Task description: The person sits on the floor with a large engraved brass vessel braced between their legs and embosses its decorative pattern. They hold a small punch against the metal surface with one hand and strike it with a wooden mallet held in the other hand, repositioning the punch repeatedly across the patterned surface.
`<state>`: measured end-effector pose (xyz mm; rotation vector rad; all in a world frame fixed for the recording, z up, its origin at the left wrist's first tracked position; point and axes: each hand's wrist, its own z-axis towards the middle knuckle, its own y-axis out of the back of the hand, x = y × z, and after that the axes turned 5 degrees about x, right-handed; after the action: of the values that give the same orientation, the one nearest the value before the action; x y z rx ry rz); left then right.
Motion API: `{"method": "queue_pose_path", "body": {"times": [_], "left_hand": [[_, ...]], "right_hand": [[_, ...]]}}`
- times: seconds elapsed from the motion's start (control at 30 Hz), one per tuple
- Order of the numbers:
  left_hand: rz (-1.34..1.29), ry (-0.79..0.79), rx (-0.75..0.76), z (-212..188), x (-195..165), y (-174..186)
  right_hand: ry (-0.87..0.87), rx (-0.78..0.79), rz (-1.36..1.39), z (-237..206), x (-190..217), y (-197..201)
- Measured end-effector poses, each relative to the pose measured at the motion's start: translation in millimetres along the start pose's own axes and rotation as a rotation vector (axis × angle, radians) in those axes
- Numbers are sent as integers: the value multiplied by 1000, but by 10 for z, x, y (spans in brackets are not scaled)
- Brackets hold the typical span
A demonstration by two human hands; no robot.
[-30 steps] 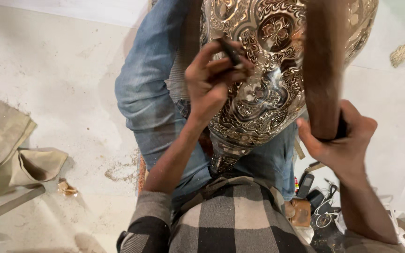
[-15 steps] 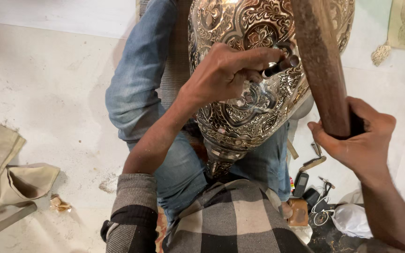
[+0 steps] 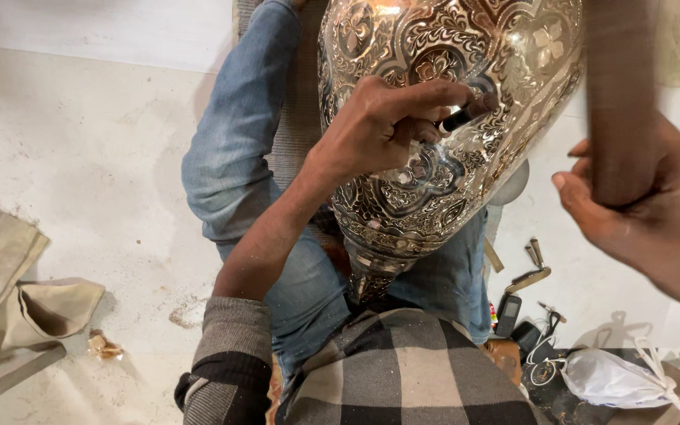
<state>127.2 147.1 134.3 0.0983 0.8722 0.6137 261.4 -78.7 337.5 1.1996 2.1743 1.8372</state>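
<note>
A pale, dusty floor [image 3: 96, 157] spreads under the seated person, with a folded tan cloth [image 3: 25, 315] at the left and small tools [image 3: 529, 271] and a white plastic bag [image 3: 615, 378] lying at the right. The ornate metal vase [image 3: 450, 118] lies across the lap on blue jeans, its narrow neck toward the checked shirt.

The left hand [image 3: 379, 126] rests on the vase's belly, and its fingers [image 3: 434, 94] are pressed together in a pinch around a thin dark chisel [image 3: 462, 118], whose tip meets the engraved pattern. The right hand [image 3: 647, 212] is curled shut around a thick wooden mallet handle [image 3: 619, 102], raised just beside the vase (its head is out of view above).

To do this well, I judge the chisel should stay steady on the line of the motif, the heel of the left hand braced on the metal, and the blows kept light and even so the tip does not skid across the polished relief.
</note>
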Motion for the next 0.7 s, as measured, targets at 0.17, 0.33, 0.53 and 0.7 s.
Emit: {"method": "queue_pose_path", "body": {"times": [0.17, 0.33, 0.53, 0.7], "left_hand": [[-1, 6, 5, 21, -1, 12], [-3, 51, 28, 9, -25, 37], [33, 28, 25, 32, 20, 14], [3, -7, 8, 12, 21, 16]], "right_hand": [[-130, 58, -409, 45, 168, -21], [-91, 64, -368, 91, 173, -5], [-63, 38, -354, 97, -5, -43], [128, -100, -368, 138, -63, -99]]}}
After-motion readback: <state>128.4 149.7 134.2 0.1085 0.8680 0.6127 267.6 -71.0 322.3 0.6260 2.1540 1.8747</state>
